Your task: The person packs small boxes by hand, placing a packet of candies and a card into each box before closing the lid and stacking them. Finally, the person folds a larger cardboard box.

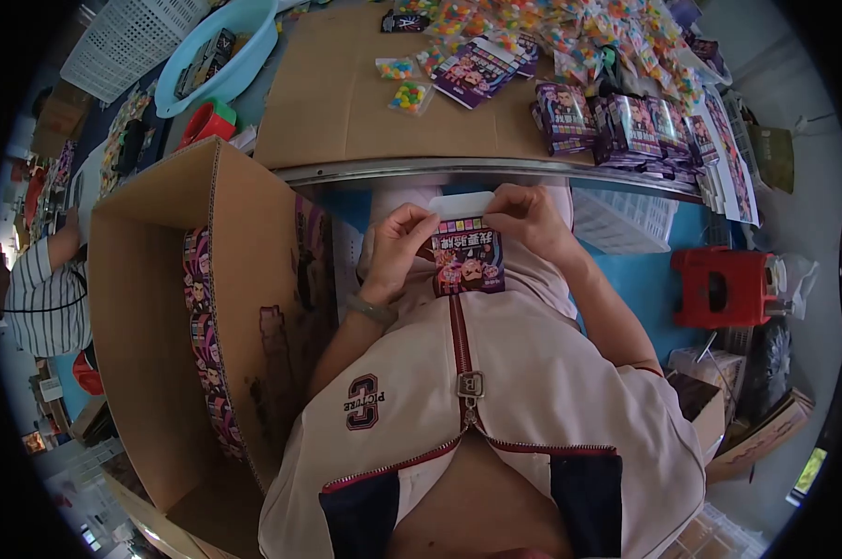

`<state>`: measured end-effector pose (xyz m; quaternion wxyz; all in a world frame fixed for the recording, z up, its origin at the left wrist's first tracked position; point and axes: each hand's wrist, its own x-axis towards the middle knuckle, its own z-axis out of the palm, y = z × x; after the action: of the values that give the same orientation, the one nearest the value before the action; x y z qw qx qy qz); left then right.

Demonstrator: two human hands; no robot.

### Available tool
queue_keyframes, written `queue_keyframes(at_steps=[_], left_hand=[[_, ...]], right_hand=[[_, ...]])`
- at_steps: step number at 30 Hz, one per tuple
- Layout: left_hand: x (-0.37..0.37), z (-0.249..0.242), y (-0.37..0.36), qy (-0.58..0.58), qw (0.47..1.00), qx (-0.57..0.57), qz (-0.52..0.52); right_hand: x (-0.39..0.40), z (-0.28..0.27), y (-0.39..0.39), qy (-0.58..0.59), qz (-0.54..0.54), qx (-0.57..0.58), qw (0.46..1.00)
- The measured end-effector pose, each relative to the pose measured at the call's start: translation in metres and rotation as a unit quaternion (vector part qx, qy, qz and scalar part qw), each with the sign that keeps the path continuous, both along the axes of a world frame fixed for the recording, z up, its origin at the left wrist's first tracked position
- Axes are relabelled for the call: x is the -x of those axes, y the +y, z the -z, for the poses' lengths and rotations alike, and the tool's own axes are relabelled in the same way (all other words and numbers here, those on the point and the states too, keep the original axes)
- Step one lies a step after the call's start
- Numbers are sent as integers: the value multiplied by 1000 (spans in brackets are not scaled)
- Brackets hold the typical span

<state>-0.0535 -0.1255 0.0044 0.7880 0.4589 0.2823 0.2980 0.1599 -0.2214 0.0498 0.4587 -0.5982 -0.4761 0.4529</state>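
Note:
A small purple printed box (469,256) rests upright against my lap, its white top flap (462,204) raised. My left hand (400,247) pinches the box's upper left corner. On the other side, my right hand (530,222) has its fingers closed on the upper right corner by the flap. The inside of the box is hidden from view. Above the hands lies the cardboard-covered table (337,93), with flat purple boxes (477,71) and small bags of coloured candy (409,96) on it.
Stacked purple boxes (630,129) stand near the table's right edge. A large open carton (146,307) with purple boxes inside is on the left. A red stool (710,287) is on the right. Another person in a striped shirt (43,298) is at the far left.

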Motion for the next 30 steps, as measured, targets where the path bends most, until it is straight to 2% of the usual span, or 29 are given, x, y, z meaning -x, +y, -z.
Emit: queue_keyframes(at_steps=[3,5,6,8,9,10,12,14,16,18,20,21,23,27,29,30], left_hand=[[2,-6,-4,17,999,-36,5],[1,-11,-6,36,978,-205,-11],[0,-15,-10,37,978,-207,-8],[-6,-32,-20,-5,982,-173,-71],[-4,-31,-20,-4,982,-175,-68],[-1,-30,-19,11,978,-203,-37],[-1,-29,-19,26,972,-232,-5],[-2,-31,-23,-46,966,-253,36],[-1,-30,-22,-46,967,-246,43],[1,-32,-25,-46,968,-241,46],[-1,-43,-32,-15,990,-140,13],[-2,-50,-32,-18,990,-143,12],[-4,-59,-30,-2,997,-77,13],[-2,-47,-20,28,996,-50,66],[-1,-32,-15,-43,989,-98,106],[-1,-24,-19,-38,990,-88,108]], right_hand=[[7,-1,-9,75,47,-26,996],[6,-4,-14,69,44,-2,997],[6,-2,-17,48,28,-12,998],[8,-8,-23,27,15,-26,999],[8,-13,-28,-39,8,-62,997],[11,-18,-33,-105,2,-97,990],[11,-20,-37,-104,1,-107,989],[16,-21,-42,-102,0,-114,988],[23,-22,-40,-64,46,-105,991],[22,-20,-40,-59,41,-84,994],[23,-22,-38,-57,36,-62,996],[25,-24,-36,-37,45,-66,996],[23,-28,-34,-20,53,-69,996],[21,-26,-39,-21,41,-81,996],[17,-21,-44,4,41,-83,996],[13,-18,-46,-36,20,-84,996]])
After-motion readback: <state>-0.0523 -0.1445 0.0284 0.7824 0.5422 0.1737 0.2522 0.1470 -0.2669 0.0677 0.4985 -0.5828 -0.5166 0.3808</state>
